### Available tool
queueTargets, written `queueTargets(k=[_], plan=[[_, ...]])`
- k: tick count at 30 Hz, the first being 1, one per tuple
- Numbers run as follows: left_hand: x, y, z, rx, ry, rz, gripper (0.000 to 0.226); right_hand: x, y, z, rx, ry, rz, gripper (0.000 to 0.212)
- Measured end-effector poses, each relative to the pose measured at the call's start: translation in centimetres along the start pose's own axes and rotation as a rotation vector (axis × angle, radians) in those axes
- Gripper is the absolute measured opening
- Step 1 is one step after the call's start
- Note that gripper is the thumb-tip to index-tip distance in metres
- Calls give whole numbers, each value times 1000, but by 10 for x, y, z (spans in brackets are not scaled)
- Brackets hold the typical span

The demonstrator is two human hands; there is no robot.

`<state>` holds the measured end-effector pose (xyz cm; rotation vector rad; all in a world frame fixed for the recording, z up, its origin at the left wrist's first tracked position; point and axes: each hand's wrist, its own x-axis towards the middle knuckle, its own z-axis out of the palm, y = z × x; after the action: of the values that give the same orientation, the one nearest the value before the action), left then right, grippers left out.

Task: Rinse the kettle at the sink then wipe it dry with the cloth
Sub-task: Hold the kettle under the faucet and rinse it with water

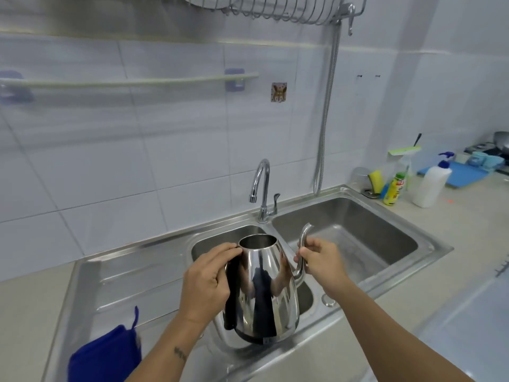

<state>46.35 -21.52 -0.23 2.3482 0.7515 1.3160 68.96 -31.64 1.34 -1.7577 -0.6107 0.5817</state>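
Over the front edge of the sink, above the left basin, the kettle hangs lidless. Left hand fingers curl round its black handle, right hand pinches the spout. Tap looks dry, so I'd say rinsing hasn't started; next, open it. Cloth waits at the draining board's front left corner.

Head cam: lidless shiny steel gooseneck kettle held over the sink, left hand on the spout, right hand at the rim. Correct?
Hands are swapped. In the head view the left hand is at the rim of the shiny steel gooseneck kettle; the right hand has its grip on the spout. Rest holds.
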Motion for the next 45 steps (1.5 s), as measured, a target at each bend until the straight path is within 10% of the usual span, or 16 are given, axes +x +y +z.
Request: queueTargets(k=[13, 27, 31, 45], plan=[[45, -44, 59, 10, 1, -143, 50, 137, -10, -25, 254, -61, 171, 33], [72, -40, 133, 235, 108, -398, 46, 321, -29, 30, -667, -586, -97, 56], [74, -40, 136, 262, 132, -458, 49, 333, -19, 37, -646, -594, -173, 29], [66, -72, 113, 199, 112, -510, 53, 272, 23, 26, -938, -577, -360, 69]])
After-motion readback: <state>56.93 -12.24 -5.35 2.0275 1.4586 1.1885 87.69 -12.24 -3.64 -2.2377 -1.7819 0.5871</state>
